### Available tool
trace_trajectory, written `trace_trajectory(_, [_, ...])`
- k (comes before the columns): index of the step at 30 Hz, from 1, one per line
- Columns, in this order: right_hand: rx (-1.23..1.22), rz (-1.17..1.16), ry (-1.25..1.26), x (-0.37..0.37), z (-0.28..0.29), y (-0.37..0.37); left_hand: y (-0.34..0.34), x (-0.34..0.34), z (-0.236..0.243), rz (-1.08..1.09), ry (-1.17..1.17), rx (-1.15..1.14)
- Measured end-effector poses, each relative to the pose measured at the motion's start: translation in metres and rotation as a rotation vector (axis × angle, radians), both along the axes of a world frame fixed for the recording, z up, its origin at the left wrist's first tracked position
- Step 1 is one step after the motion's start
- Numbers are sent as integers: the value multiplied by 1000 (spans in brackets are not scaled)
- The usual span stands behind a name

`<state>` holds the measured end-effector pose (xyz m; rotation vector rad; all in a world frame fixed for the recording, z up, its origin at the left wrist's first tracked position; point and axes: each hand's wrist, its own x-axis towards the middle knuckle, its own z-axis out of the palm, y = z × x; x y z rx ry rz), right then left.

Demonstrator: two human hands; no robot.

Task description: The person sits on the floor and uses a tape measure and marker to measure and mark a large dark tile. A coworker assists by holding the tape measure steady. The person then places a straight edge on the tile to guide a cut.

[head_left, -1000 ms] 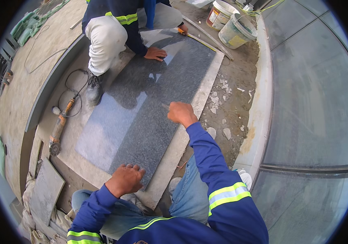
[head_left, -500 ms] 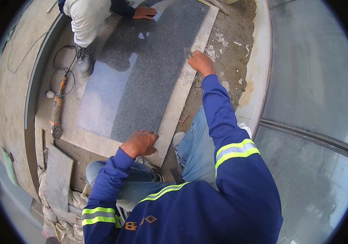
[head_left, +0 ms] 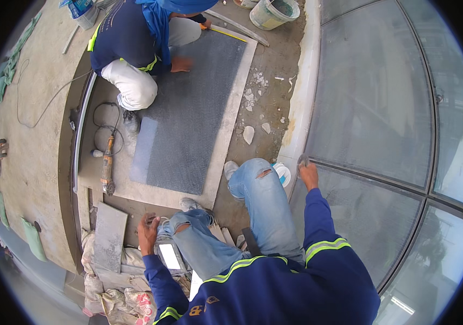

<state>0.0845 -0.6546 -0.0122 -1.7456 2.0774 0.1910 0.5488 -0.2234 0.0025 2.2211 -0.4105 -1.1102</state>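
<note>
My right hand (head_left: pixel 309 176) is closed around a small grey object (head_left: pixel 303 160) whose kind I cannot make out; it is raised at the right, in front of the glass panels. My left hand (head_left: pixel 147 234) is beside my left knee with its fingers loosely bent and apart, holding nothing that I can see. Ahead of my knees lies a dark grey speckled stone slab (head_left: pixel 188 135) on a larger pale board (head_left: pixel 222 181). A yellow tape measure (head_left: pixel 228 34) stretches along the slab's far edge.
A squatting co-worker (head_left: pixel 128 40) rests one hand on the slab; the other is by the tape. An orange angle grinder (head_left: pixel 107 165) with its cord lies left of the slab. Stone chips (head_left: pixel 249 134) are on the right, a bucket (head_left: pixel 274 13) behind, a grey tile (head_left: pixel 110 237) near left.
Both my hands have drawn away from the slab, the right one to the right with the grey object, the left one back and left. My view has shifted, showing more of the co-worker.
</note>
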Motion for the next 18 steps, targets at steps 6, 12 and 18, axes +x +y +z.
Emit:
trace_trajectory(6, [131, -471, -192, -93, -37, 48, -77, 47, 39, -221, 3, 129])
trace_trajectory(12, [123, -889, -343, -26, -45, -65, -291, 68, 48, -360, 43, 118])
trace_trajectory(18, [123, -464, -429, 97, -92, -284, -515, 35, 3, -329, 13, 87])
